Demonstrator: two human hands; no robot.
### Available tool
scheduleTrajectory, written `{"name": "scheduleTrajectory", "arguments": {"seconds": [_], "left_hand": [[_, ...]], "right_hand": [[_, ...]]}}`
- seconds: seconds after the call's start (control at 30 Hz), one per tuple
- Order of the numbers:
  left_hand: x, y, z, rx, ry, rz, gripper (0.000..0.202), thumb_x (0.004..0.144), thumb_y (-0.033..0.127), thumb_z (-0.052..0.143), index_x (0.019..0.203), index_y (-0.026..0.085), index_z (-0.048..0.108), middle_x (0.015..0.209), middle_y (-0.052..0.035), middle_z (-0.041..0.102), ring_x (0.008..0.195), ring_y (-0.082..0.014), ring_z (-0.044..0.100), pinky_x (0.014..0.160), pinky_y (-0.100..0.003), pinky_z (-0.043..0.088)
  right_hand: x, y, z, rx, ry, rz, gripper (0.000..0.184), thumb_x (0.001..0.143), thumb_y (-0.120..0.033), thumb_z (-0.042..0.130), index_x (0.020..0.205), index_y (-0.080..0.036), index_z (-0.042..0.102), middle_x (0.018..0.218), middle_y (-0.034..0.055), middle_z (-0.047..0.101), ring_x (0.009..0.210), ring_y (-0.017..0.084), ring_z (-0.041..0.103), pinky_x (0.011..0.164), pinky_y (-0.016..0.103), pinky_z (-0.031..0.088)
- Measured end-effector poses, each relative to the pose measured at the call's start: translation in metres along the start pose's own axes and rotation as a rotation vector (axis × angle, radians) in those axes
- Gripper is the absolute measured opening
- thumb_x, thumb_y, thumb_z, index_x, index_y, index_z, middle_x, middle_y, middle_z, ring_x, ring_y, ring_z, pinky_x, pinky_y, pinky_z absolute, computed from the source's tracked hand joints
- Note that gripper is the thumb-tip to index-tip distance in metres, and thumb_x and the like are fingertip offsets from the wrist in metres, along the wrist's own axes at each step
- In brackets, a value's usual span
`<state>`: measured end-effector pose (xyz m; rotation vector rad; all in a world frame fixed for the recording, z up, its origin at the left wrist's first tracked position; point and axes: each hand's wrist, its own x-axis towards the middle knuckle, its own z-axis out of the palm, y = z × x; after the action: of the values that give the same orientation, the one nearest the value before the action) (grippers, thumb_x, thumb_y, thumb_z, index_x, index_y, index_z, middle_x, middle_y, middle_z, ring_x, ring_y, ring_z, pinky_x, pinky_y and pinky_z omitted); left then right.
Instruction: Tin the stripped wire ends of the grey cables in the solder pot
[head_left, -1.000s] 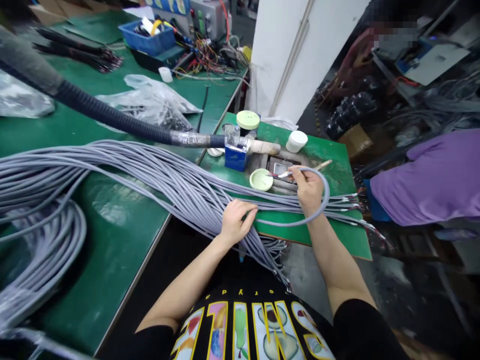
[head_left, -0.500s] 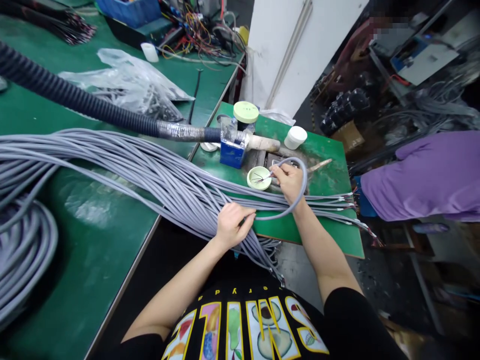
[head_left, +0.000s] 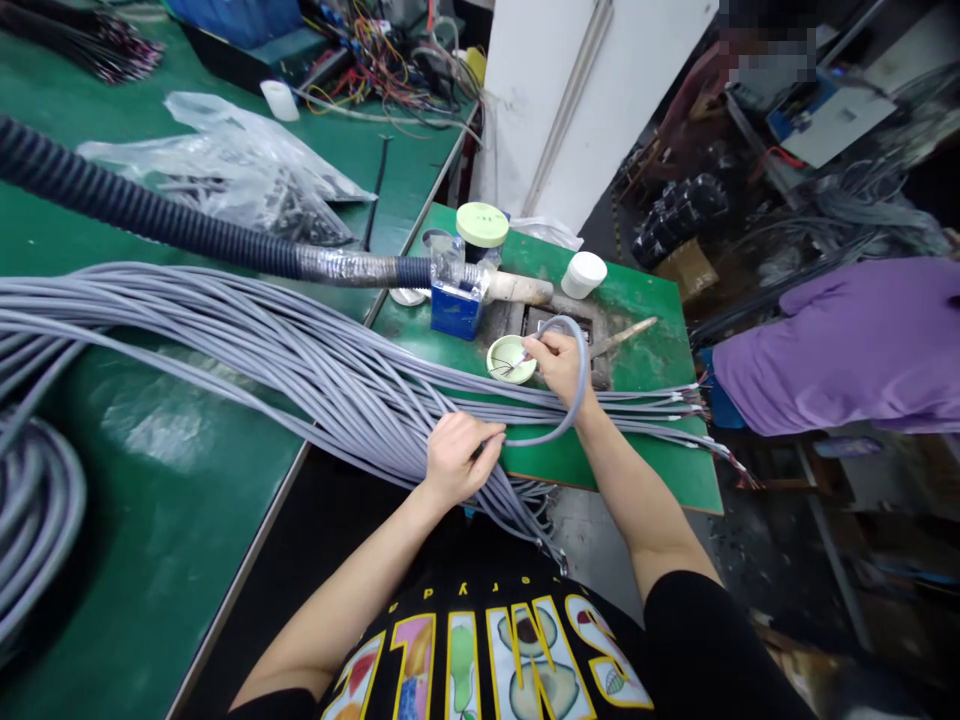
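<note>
A grey cable (head_left: pixel 581 372) bends in a loop between my two hands. Near its stripped end, my right hand (head_left: pixel 559 368) pinches it, and the thin bare wires reach down into a small pale green bowl (head_left: pixel 511 359). My left hand (head_left: pixel 459 455) is closed on the same cable farther back, resting over a thick bundle of grey cables (head_left: pixel 322 365). Several cables of the bundle run on under my right hand, their stripped ends (head_left: pixel 694 400) lying at the right edge of the green board.
A black corrugated hose (head_left: pixel 187 220) crosses from the left to a blue box (head_left: pixel 456 308). Nearby are a lidded jar (head_left: pixel 482 228), a white tub (head_left: pixel 584 274) and a wooden-looking stick (head_left: pixel 626 337). A person in purple (head_left: pixel 840 345) is at the right.
My right hand has lowered slightly, and the wire ends sit deeper in the bowl. My left hand keeps its hold. The whole view has shifted a little.
</note>
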<state>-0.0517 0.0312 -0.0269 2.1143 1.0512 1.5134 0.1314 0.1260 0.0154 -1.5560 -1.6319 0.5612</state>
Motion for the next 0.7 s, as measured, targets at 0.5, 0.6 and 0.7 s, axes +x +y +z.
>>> {"name": "scheduleTrajectory", "arguments": {"seconds": [0.5,0.6,0.7], "left_hand": [[0.001,0.000,0.000,0.001,0.015,0.005,0.009,0.082,0.018,0.058,0.087,0.019,0.065,0.067,-0.0020,0.066,0.062,-0.0140,0.057,0.062,-0.029,0.040],[0.001,0.000,-0.001,0.022,-0.002,-0.005,0.009,0.084,0.020,0.057,0.086,0.019,0.065,0.067,-0.0016,0.066,0.062,-0.0136,0.057,0.062,-0.029,0.040],[0.001,0.000,-0.001,0.030,-0.006,-0.007,0.009,0.084,0.020,0.057,0.086,0.019,0.065,0.067,-0.0014,0.066,0.062,-0.0133,0.057,0.062,-0.029,0.040]], "right_hand": [[0.019,0.006,-0.040,0.061,0.240,-0.032,0.034,0.080,-0.046,0.057,0.069,-0.016,0.068,0.053,-0.0020,0.055,0.043,0.008,0.042,0.041,0.022,0.030],[0.031,0.021,-0.054,0.014,0.307,-0.028,0.035,0.080,-0.046,0.056,0.071,-0.015,0.069,0.050,-0.0017,0.055,0.043,0.009,0.042,0.042,0.023,0.032],[0.043,0.037,-0.059,-0.040,0.329,-0.002,0.036,0.079,-0.046,0.056,0.067,-0.014,0.069,0.050,-0.0006,0.056,0.045,0.010,0.046,0.045,0.024,0.035]]}}
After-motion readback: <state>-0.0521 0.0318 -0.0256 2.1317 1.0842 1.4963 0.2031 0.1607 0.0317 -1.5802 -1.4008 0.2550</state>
